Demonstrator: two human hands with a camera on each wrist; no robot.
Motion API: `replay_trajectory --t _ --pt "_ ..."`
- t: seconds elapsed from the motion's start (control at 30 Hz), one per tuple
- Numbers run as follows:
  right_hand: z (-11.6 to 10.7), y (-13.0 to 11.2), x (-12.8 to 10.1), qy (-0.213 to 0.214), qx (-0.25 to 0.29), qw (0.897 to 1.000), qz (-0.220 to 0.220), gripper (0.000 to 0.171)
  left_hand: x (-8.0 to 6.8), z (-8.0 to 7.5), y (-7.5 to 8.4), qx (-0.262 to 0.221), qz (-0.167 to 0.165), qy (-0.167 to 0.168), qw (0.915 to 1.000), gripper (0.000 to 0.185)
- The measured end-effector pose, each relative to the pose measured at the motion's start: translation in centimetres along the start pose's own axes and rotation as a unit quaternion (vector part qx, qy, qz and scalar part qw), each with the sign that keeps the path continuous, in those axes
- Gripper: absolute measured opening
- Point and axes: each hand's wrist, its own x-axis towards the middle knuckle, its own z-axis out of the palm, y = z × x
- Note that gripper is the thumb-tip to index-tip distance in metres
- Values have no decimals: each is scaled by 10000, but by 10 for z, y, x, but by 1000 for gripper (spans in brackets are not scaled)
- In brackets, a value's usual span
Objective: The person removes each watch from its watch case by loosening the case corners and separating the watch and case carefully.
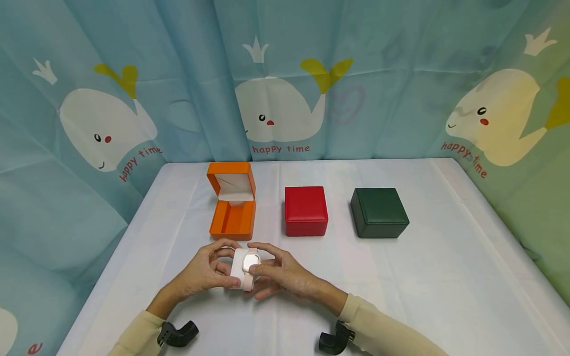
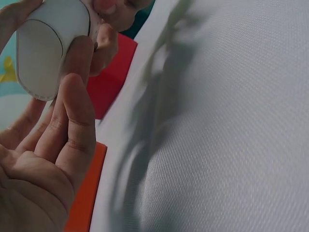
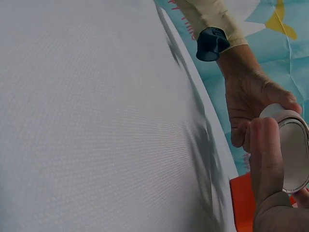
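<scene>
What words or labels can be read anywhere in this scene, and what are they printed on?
"happy time": red letters under the middle whale on the blue curtain.
"happy time": under the left whale, slanted; the start is creased by a fold.
"happy time": under the right whale, slanted; the end is hard to read.
A lone red "e" shows at the lower left edge of the curtain.
No readable text on the three boxes or on the white watch cushion that both hands hold.
</scene>
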Motion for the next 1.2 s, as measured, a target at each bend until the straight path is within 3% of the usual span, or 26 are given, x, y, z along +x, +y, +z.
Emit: replay_trajectory --t 0.4,0.6,1.2 --pt "-1 -5 1 -129 -814 9965 -172 64 -3 3 -2 -136 -135 45 9998 67" --pt "-1 -1 2 -101 -629 9978 -166 70 -1 5 -5 -238 7 34 9997 66" --pt "-1 7 1 80 -303 9992 -234 61 2 5 -4 38 143 170 9997 70"
